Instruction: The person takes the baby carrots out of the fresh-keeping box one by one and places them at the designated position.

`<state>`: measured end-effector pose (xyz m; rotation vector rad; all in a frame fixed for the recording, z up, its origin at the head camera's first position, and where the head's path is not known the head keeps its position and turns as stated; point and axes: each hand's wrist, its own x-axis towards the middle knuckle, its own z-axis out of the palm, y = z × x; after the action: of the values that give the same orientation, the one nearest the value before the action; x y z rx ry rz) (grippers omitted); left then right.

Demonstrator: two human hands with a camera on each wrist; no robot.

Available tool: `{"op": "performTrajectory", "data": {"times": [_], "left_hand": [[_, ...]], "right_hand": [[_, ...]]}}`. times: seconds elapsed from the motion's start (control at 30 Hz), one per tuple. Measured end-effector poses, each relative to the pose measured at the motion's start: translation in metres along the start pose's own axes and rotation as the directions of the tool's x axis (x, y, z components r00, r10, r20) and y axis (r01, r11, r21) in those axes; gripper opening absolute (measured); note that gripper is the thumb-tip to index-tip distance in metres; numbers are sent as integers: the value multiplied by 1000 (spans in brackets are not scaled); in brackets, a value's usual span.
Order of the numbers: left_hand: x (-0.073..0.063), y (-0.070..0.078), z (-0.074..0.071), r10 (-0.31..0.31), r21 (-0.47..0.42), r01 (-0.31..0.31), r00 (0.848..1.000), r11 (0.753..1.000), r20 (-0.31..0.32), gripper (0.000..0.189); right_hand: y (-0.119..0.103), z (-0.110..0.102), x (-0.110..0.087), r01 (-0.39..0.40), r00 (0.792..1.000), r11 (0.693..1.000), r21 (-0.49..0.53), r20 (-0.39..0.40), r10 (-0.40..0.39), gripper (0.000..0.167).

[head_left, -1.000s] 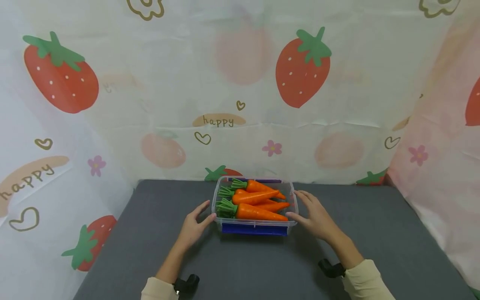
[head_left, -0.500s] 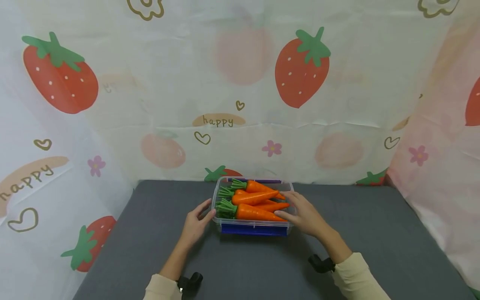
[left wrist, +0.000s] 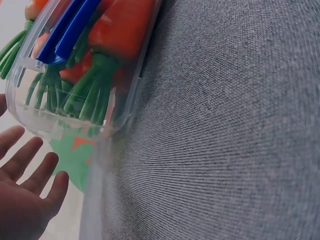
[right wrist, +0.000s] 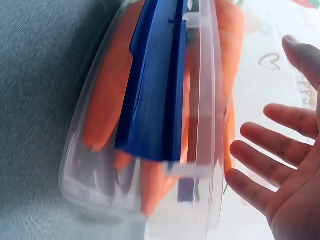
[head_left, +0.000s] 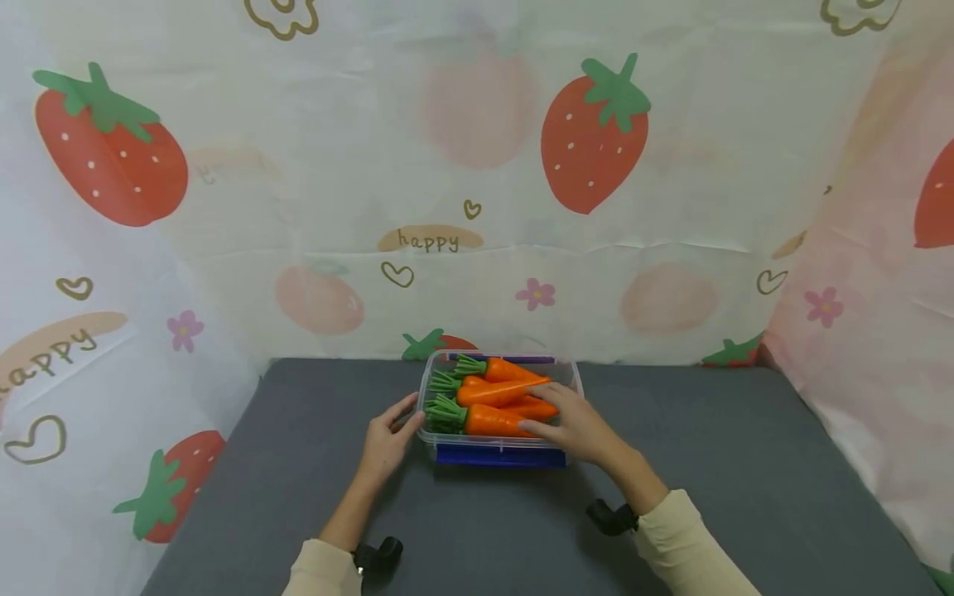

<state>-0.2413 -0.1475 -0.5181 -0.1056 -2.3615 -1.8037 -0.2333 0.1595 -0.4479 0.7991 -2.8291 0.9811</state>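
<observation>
A clear plastic container (head_left: 498, 442) with blue side latches stands near the table's back edge, its top uncovered. Several orange carrots (head_left: 492, 420) with green stems lie heaped in it, stems to the left. My left hand (head_left: 386, 443) is at the container's left end, thumb and fingers spread at the rim; the left wrist view shows those fingers (left wrist: 37, 172) extended beside the wall. Over the container's right part reaches my right hand (head_left: 577, 424), overlapping the carrots' tips. In the right wrist view its fingers (right wrist: 270, 150) are spread above the rim, holding nothing.
A grey cloth-covered table (head_left: 492, 530) extends around the container. Behind it and at both sides hang curtains (head_left: 358, 165) printed with strawberries. Each wrist wears a black camera (head_left: 613, 517).
My right hand has moved left from beside the container's right end to over the carrots. The left hand stays at the left end. The container and carrots keep their places.
</observation>
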Motion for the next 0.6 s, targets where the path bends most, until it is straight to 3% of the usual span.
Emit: {"op": "performTrajectory", "data": {"times": [0.4, 0.6], "left_hand": [[1, -3, 0, 54, 10, -54, 998, 999, -25, 39], [0, -1, 0, 46, 2, -46, 999, 999, -19, 38]], "right_hand": [[-11, 12, 15, 23, 997, 999, 43, 67, -26, 51], [-11, 15, 13, 14, 995, 999, 30, 100, -17, 51]]}}
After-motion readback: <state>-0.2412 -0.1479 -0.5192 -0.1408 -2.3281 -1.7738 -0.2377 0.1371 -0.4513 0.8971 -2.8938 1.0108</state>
